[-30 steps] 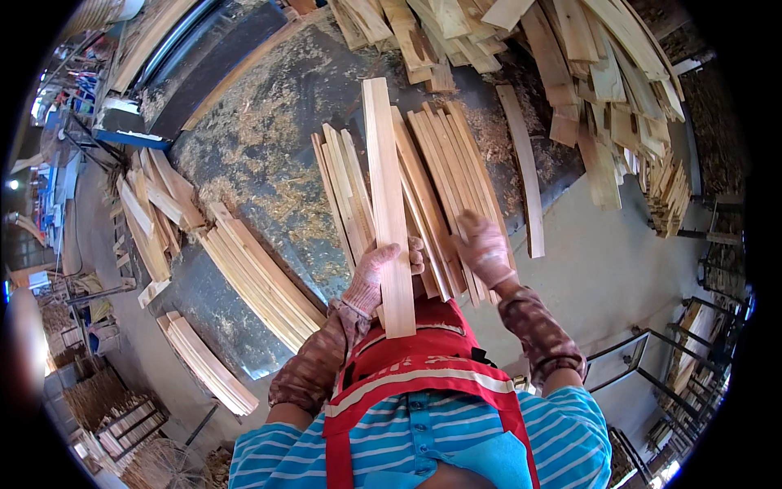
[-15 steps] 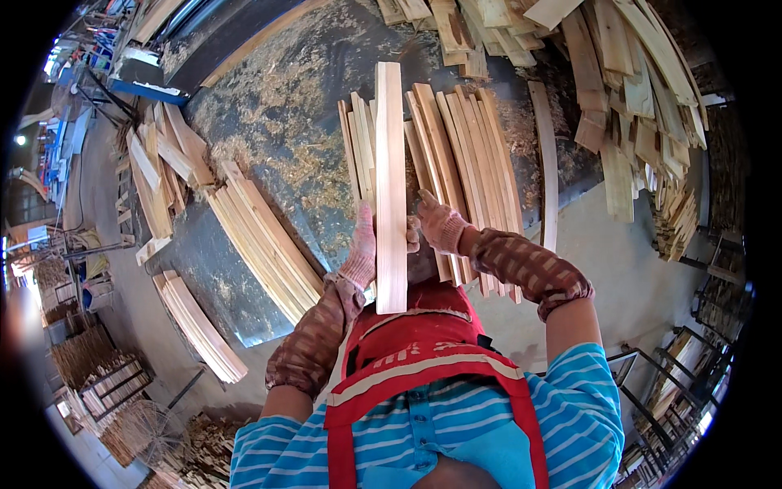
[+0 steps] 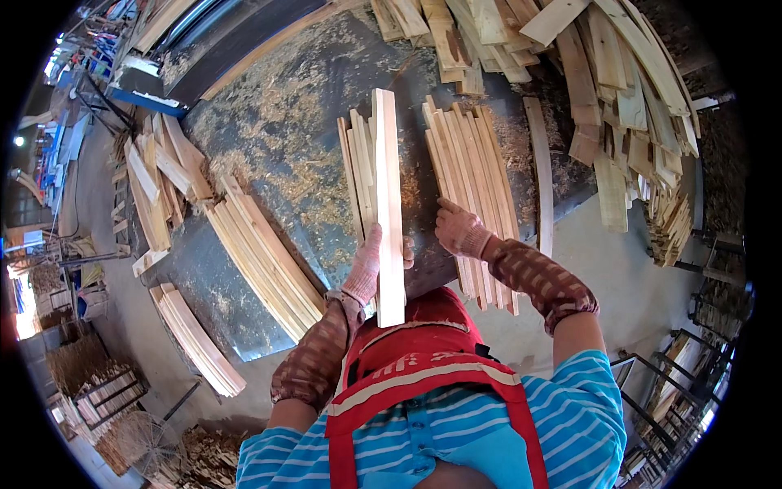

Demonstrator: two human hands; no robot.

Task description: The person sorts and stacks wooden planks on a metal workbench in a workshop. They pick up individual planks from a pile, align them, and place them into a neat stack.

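A long pale wooden board point(image 3: 389, 187) stands out toward me, its near end over my red apron. My left hand point(image 3: 368, 265), in a knit glove, is closed around it, thumb side on the left and fingertips showing past its right edge. My right hand point(image 3: 462, 230), also gloved, lies at the left edge of a row of wooden strips point(image 3: 481, 175). Its fingers are curled against the outermost strips; their undersides are hidden. Partly behind the held board, a few more strips point(image 3: 356, 155) lie on the dark table.
Sawdust covers the dark tabletop point(image 3: 285, 130). Bundled strips point(image 3: 261, 253) and a smaller bundle point(image 3: 195, 338) lie to the left. One lone strip point(image 3: 539, 175) rests right of the row. Rough boards point(image 3: 611, 73) are heaped at the far right.
My right hand has moved right, away from the held board. The loose strips near it now sit tight against the right-hand row. My left hand still grips the board, which tilts slightly differently.
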